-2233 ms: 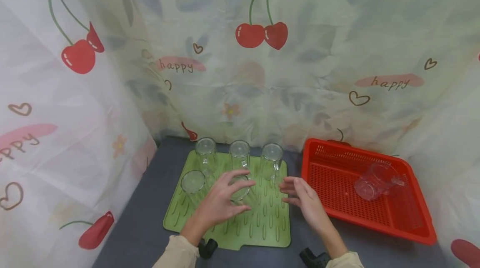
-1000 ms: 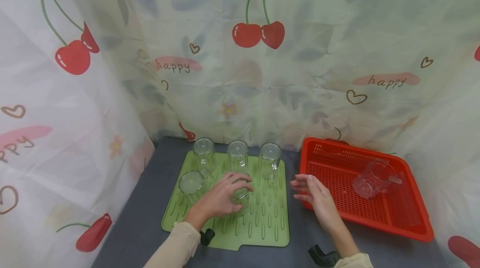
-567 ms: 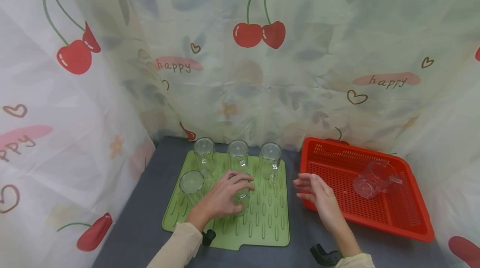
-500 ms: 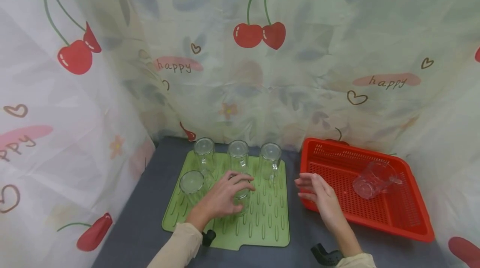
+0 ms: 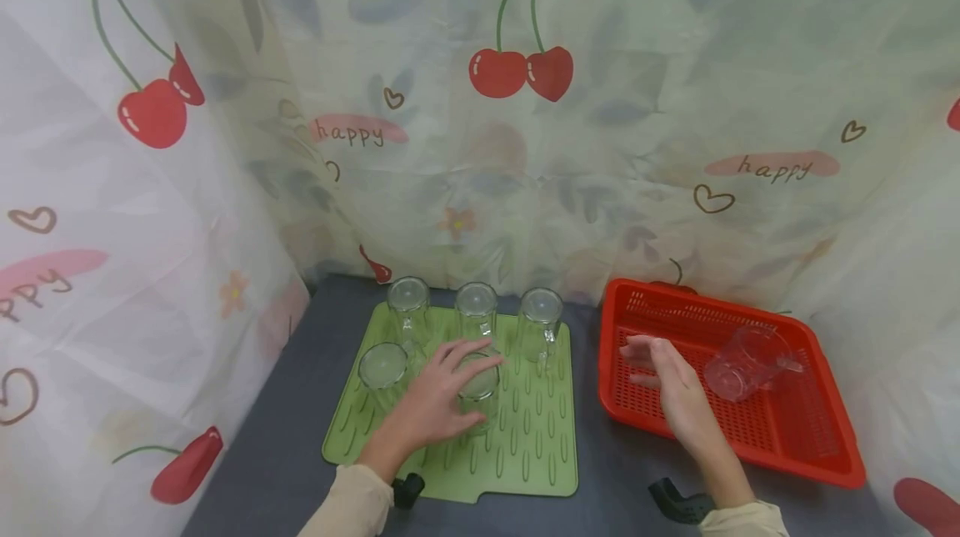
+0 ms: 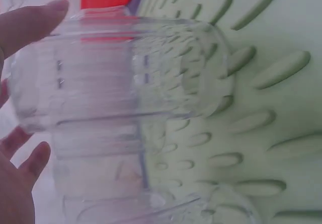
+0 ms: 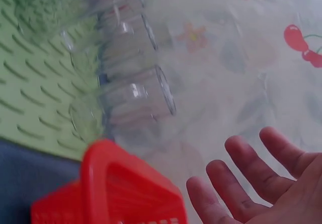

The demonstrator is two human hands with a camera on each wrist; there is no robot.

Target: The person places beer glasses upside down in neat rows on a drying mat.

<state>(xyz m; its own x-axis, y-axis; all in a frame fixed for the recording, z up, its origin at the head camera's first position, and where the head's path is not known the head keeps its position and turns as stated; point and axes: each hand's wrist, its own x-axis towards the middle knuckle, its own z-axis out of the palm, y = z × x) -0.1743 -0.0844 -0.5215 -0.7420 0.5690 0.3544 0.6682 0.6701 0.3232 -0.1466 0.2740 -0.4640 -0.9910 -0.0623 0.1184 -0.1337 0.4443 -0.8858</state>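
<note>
Upside down on the green ribbed mat (image 5: 525,454) stand several clear glass mugs, three in the back row and two in front. My left hand (image 5: 431,404) is around the base of the front right mug (image 5: 480,387), fingers and thumb spread wide. In the left wrist view, thumb and fingertips stand off the sides of that mug (image 6: 100,78); whether any fingertip touches it I cannot tell. My right hand (image 5: 684,391), fingers extended and holding nothing, is over the left part of the red basket (image 5: 795,474). A clear mug (image 5: 738,366) lies tilted on its side in the basket, right of that hand.
The front left mug (image 5: 384,366) stands close beside my left hand. Behind are the back-row mugs, the right one (image 5: 542,324) nearest the basket. A printed curtain (image 5: 600,212) encloses the dark grey table (image 5: 277,437) at the back and sides.
My right hand has moved rightward from beside the mat to over the basket. My left fingers came down around the front right mug, then spread wider. The mugs look unmoved.
</note>
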